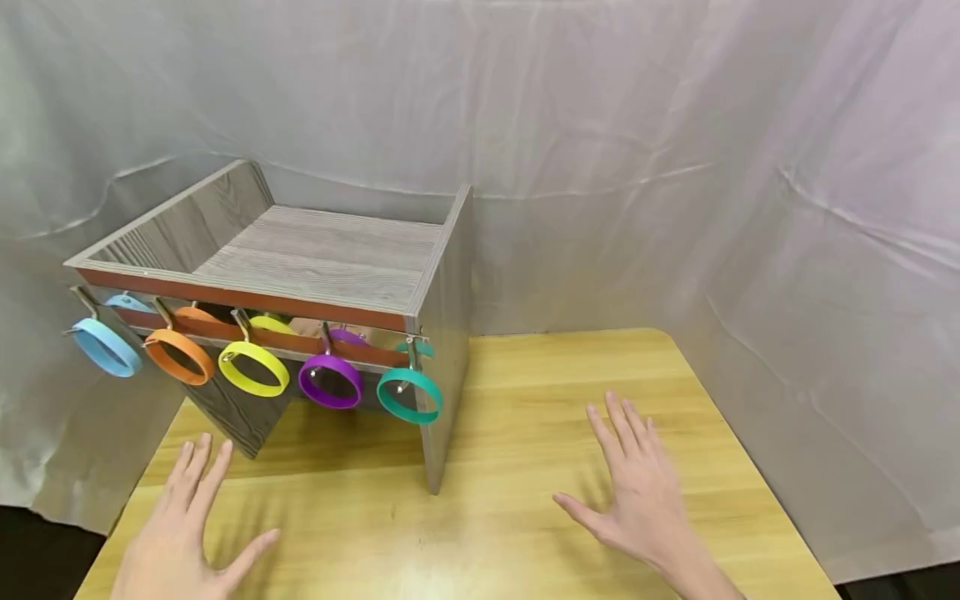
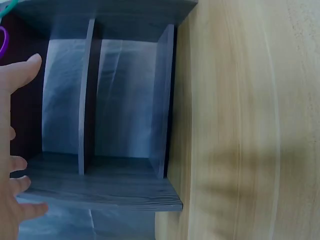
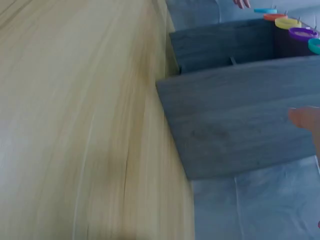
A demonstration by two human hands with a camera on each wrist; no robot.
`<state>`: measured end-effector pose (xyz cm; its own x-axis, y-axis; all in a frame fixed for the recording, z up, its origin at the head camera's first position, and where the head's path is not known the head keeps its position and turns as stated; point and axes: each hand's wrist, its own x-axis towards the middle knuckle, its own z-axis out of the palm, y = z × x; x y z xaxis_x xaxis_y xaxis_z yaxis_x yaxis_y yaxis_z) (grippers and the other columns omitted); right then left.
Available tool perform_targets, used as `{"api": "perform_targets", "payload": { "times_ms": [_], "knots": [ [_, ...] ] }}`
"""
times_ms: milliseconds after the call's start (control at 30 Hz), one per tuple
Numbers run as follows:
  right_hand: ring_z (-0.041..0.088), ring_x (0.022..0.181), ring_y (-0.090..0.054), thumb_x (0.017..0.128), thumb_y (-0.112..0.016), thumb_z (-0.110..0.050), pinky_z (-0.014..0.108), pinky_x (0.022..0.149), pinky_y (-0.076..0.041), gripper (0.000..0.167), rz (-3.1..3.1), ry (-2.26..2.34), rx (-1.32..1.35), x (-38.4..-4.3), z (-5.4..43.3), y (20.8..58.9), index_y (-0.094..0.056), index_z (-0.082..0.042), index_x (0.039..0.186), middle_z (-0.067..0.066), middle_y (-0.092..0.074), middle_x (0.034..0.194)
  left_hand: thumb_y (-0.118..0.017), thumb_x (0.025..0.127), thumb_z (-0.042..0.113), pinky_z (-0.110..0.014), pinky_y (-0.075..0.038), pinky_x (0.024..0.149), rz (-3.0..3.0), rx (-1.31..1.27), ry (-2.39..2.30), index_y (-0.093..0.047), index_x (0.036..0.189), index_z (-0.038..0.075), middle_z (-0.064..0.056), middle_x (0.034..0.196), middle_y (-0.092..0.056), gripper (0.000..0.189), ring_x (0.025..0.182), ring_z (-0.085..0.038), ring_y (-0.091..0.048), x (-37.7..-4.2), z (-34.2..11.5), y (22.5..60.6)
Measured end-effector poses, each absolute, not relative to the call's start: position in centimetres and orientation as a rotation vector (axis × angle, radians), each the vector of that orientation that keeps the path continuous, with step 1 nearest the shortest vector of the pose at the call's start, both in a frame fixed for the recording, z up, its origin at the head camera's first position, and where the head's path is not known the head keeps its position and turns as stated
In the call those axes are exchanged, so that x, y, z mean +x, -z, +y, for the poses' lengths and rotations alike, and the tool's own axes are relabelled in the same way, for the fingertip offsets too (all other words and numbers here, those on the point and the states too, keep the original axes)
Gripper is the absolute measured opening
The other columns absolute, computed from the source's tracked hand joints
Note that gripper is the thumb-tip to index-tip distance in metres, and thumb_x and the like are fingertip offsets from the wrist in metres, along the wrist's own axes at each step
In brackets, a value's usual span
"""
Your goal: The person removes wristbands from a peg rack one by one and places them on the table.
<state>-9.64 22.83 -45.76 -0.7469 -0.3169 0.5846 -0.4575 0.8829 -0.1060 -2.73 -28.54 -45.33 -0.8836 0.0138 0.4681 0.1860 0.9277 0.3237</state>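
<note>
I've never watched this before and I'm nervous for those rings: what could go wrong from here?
The rings hang from thin hooks, so a bump from the left hand might knock one onto the table. The purple ring and green ring hang close together, so taking one could perhaps nudge the other.

A grey wood-grain rectangular shelf unit (image 1: 337,254) is standing on the left part of the yellow wooden counter (image 1: 525,442). A grey sheet curtain (image 1: 585,167) is running behind and along the right. From metal hooks (image 1: 240,321) along the unit's front, left to right, are hanging: light-blue round ring (image 1: 92,360), orange round ring (image 1: 167,369), yellow round ring (image 1: 251,388), purple round ring (image 1: 330,402), teal round ring (image 1: 408,415). The bare left hand (image 1: 176,529) is hovering before the unit's left end; the bare right hand (image 1: 641,487) is hovering right of the unit, well apart.
</note>
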Motion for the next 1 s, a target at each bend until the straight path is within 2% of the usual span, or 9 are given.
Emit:
{"api": "perform_targets", "payload": {
  "times_ms": [67, 133, 200, 233, 367, 567, 733, 867, 1000],
  "knots": [
    [0.043, 0.15, -0.045, 0.09, -0.045, -0.089, 0.025, 0.137, -0.005, 0.108, -2.424, -0.386, 0.579, -9.8, 22.1, 45.8, -0.038, -0.01, 0.163, 0.015, -0.036, 0.171, -0.097, 0.064, 0.04, -0.068, -0.047, 0.114, -2.545, -0.109, 0.587, -0.035, 0.166, 0.02, -0.017, 0.171, -0.036, 0.12, 0.166, -0.019, -0.021, -2.9, -28.6, 45.3],
    [0.042, 0.144, -0.052, 0.092, -0.05, -0.084, 0.018, 0.134, -0.012, 0.103, -2.344, -0.481, 0.617, -10.1, 21.2, 45.9, -0.044, -0.006, 0.159, 0.016, -0.044, 0.166, -0.097, 0.063, 0.028, -0.037, -0.041, 0.129, -2.441, -0.092, 0.675, -0.043, 0.162, 0.017, -0.013, 0.166, -0.045, 0.113, 0.16, -0.003, -0.028, -3.1, -28.8, 45.3],
    [0.042, 0.136, -0.058, 0.094, -0.057, -0.076, 0.015, 0.131, -0.019, 0.095, -2.234, -0.587, 0.665, -10.4, 20.3, 46.1, -0.052, -0.002, 0.153, 0.018, -0.054, 0.158, -0.096, 0.06, 0.014, -0.006, -0.028, 0.124, -2.322, -0.081, 0.767, -0.052, 0.156, 0.013, 0.002, 0.159, -0.055, 0.105, 0.148, 0.012, -0.037, -3.5, -29.1, 45.3],
    [0.041, 0.133, -0.06, 0.095, -0.06, -0.071, 0.015, 0.13, -0.024, 0.09, -2.178, -0.643, 0.695, -10.6, 19.9, 46.2, -0.055, 0.0, 0.149, 0.019, -0.057, 0.154, -0.094, 0.06, 0.007, 0.002, -0.027, 0.116, -2.261, -0.09, 0.813, -0.055, 0.152, 0.009, 0.007, 0.155, -0.058, 0.101, 0.142, 0.017, -0.041, -3.8, -29.3, 45.3],
    [0.034, 0.128, -0.065, 0.095, -0.074, -0.052, 0.019, 0.125, -0.039, 0.073, -1.994, -0.857, 0.786, -11.3, 18.3, 46.4, -0.063, 0.008, 0.137, 0.022, -0.066, 0.14, -0.087, 0.062, -0.016, 0.002, -0.044, 0.102, -2.117, -0.075, 1.015, -0.06, 0.146, 0.0, 0.027, 0.142, -0.059, 0.09, 0.127, 0.018, -0.056, -4.6, -30.1, 45.1],
    [0.018, 0.129, -0.065, 0.085, -0.089, -0.024, 0.016, 0.111, -0.052, 0.065, -1.965, -1.171, 0.789, -11.3, 16.0, 46.5, -0.063, 0.006, 0.136, 0.02, -0.068, 0.135, -0.08, 0.066, -0.029, -0.001, -0.053, 0.092, -2.054, 0.059, 1.158, -0.061, 0.142, -0.003, 0.02, 0.128, -0.072, 0.083, 0.112, 0.009, -0.068, -5.4, -31.3, 44.7],
    [0.017, 0.124, -0.067, 0.073, -0.091, 0.0, 0.022, 0.099, -0.062, 0.07, -2.017, -1.372, 0.736, -11.4, 14.1, 46.5, -0.063, 0.001, 0.137, 0.017, -0.069, 0.131, -0.073, 0.071, -0.034, -0.006, -0.058, 0.087, -1.991, 0.13, 1.277, -0.06, 0.139, -0.01, 0.016, 0.121, -0.076, 0.073, 0.104, 0.005, -0.073, -6.1, -32.4, 44.7],
    [0.021, 0.118, -0.068, 0.075, -0.09, 0.004, 0.032, 0.091, -0.067, 0.067, -2.028, -1.467, 0.709, -11.8, 12.7, 46.5, -0.064, -0.001, 0.136, 0.016, -0.07, 0.127, -0.07, 0.073, -0.034, -0.008, -0.06, 0.085, -1.915, 0.144, 1.343, -0.06, 0.135, -0.013, 0.012, 0.117, -0.078, 0.066, 0.1, 0.002, -0.075, -7.0, -33.0, 44.7],
    [0.026, 0.115, -0.07, 0.078, -0.088, 0.004, 0.034, 0.087, -0.068, 0.062, -2.003, -1.535, 0.713, -12.3, 11.4, 46.3, -0.065, -0.002, 0.135, 0.017, -0.071, 0.126, -0.071, 0.076, -0.032, -0.007, -0.059, 0.083, -1.907, 0.184, 1.334, -0.063, 0.134, -0.011, 0.017, 0.113, -0.077, 0.062, 0.095, 0.004, -0.075, -8.0, -33.4, 44.3]
  ]
}}
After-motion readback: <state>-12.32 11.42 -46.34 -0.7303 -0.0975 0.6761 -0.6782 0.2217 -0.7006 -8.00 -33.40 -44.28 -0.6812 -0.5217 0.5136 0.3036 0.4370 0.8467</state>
